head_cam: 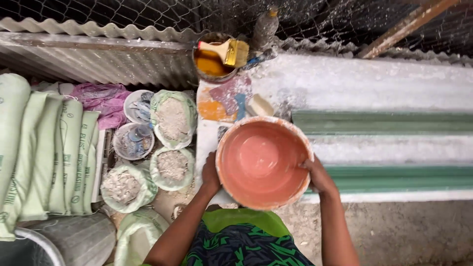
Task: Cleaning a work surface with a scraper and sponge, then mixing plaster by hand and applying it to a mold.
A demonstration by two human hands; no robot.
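Both hands grip a round plastic bowl [262, 161], one at each side of its rim; the left hand [211, 173] clasps the left edge with fingers curled under it, and the right hand [318, 173] wraps the right edge the same way; neither hand is loose. The bowl is salmon-pink inside, smooth and glossy, with a pale sheen near its middle; its rim is crusted with whitish-grey dried residue, thickest along the upper edge. It is held over the near end of a white, dusty workbench [354, 83], close in front of the person's body, its mouth facing up toward the camera.

Just beyond the bowl lies a small cream block [259, 105] beside patches of orange, red and blue stain; farther back stands a tin of orange paint [212, 64] with a wide yellow brush [227, 51] resting across it. Two green moulded strips [389, 122] run along the bench to the right. To the left, open bags of grey-white powder [172, 118] sit on the ground next to stacked pale green sacks [44, 148].
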